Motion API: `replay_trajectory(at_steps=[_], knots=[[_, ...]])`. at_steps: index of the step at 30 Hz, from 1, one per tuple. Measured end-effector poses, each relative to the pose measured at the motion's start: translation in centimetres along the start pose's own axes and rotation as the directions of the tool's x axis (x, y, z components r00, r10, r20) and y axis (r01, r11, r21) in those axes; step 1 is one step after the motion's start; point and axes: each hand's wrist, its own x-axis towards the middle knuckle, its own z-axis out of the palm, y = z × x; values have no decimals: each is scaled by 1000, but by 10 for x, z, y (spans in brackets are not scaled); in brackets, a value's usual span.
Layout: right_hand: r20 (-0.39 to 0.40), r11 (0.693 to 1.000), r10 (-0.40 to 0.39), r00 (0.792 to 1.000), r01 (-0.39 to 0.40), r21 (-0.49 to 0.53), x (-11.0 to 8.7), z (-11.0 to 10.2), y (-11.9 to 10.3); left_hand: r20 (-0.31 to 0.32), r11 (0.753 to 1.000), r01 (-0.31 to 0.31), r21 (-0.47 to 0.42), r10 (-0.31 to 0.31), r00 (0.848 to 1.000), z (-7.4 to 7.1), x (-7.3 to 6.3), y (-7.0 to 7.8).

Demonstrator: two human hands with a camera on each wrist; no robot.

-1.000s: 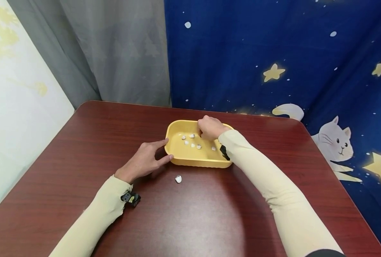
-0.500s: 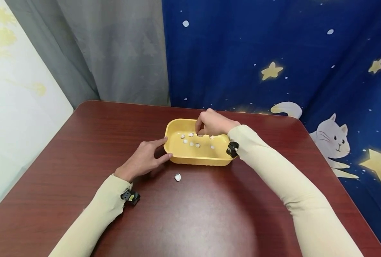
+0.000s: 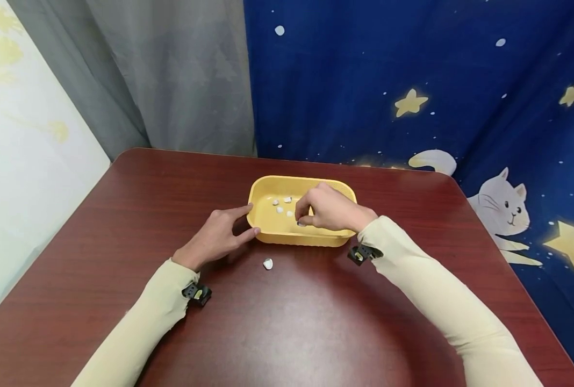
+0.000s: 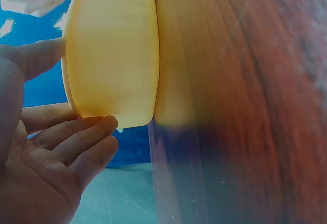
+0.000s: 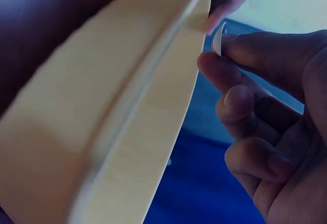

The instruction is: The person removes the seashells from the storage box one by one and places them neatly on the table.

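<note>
white piece [image 5: 217, 41] between right fingers [image 5: 218, 71]

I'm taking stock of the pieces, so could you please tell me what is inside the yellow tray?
Four small white pieces show in the yellow tray; the right hand pinches another piece. That hand covers part of the inside, so anything beneath cannot be seen.

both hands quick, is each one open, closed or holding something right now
Left hand: open, touching the left end of the yellow tray.
Right hand: closed, pinching a small white piece.
</note>
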Motion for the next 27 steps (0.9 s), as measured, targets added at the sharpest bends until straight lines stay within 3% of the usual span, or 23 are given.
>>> replay_trajectory(at_steps=[8, 27], knots=[[-32, 1000, -9, 999, 10, 19, -13, 18, -20, -10, 1000, -4, -3, 4, 1000, 1, 1, 0], [-13, 984, 10, 1000, -12, -180, -12, 67, -52, -15, 1000, -14, -10, 14, 1000, -1, 1, 1]])
